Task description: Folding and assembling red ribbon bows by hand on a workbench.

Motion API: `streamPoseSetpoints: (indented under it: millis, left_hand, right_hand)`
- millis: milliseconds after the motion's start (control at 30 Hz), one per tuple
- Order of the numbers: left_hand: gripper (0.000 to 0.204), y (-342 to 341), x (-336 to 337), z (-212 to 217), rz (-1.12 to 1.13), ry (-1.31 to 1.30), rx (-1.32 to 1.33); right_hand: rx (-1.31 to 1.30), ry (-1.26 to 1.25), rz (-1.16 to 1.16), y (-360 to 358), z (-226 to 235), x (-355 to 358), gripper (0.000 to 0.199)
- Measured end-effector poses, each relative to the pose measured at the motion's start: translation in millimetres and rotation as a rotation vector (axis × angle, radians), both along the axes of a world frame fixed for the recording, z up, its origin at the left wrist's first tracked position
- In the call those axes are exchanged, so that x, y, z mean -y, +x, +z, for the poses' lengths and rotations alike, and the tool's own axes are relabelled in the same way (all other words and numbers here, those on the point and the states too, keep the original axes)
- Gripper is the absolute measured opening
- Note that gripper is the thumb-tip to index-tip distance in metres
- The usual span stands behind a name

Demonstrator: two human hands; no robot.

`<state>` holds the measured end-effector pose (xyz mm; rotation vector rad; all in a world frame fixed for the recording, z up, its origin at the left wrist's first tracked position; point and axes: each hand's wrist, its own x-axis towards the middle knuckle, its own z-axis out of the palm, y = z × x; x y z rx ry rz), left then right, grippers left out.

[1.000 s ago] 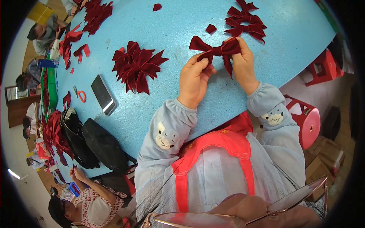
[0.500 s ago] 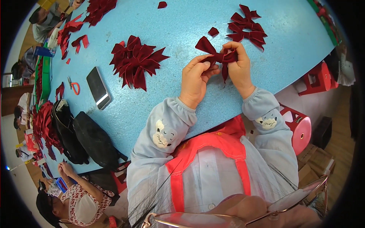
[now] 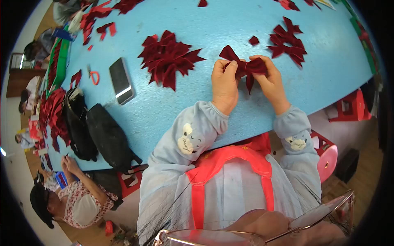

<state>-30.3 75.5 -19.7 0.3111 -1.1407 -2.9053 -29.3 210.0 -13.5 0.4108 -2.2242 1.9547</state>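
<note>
**One dark red fabric bow held in two hands above a blue table**

A single dark red bow (image 3: 245, 67) is held over the far middle of the light blue table (image 3: 197, 110), between two hands. Its left lobe is pinched by the left hand (image 3: 225, 84), thumb pressed on top and fingers curled beneath. Its right lobe is clasped by the right hand (image 3: 271, 82), fingers closed around the fabric. One pointed tail is seen hanging down between the hands; one lobe tip projects up and to the left.

Just left of the hands, one heap of dark red fabric pieces (image 3: 169, 57) is laid on the table; the pieces in it overlap too much to be counted. To the right, a second, smaller cluster of dark red pieces (image 3: 289, 41) is seen, with one small loose scrap (image 3: 254, 40) lying between it and the bow.

Further left, one dark phone (image 3: 121, 80) is laid flat. One pair of orange-handled scissors (image 3: 94, 77) is placed beyond it. Two black bags (image 3: 94, 133) are set at the near left table edge.

One red stool (image 3: 326, 158) is seen at the lower right, below the table. A second person in a patterned top (image 3: 78, 201) is seated at the lower left.
</note>
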Motion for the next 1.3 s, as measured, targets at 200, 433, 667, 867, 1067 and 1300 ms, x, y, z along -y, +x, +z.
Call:
streamPoseSetpoints:
  millis: [200,433,667,867,1067,1300]
  left_hand:
    - [0.006,9.1,6.4,3.9,-0.221,-0.662,-0.289]
    - [0.010,16.8,-4.4,-4.8,-0.216,-0.828,-0.317]
    - [0.013,20.2,-6.1,6.0,-0.347,-0.564,-0.101]
    - [0.020,26.2,-14.3,8.8,-0.434,0.036,0.246]
    - [0.019,30.4,-12.6,3.5,-0.578,0.121,0.256]
    - [0.019,11.7,4.1,11.9,-0.356,-0.345,-0.050]
  right_hand:
    - [0.183,-0.313,-0.025,-5.7,10.2,-14.9,0.022]
    - [0.464,-0.133,0.046,-8.7,-3.2,-19.4,0.015]
    - [0.136,-0.062,-0.061,-6.5,-6.3,-17.2,0.011]
    - [-0.042,-0.035,-0.097,3.6,-0.9,-11.4,0.011]
    - [0.175,-0.167,0.026,7.5,5.8,-12.0,0.011]
    - [0.120,-0.126,0.001,-4.3,-6.8,-13.7,0.012]
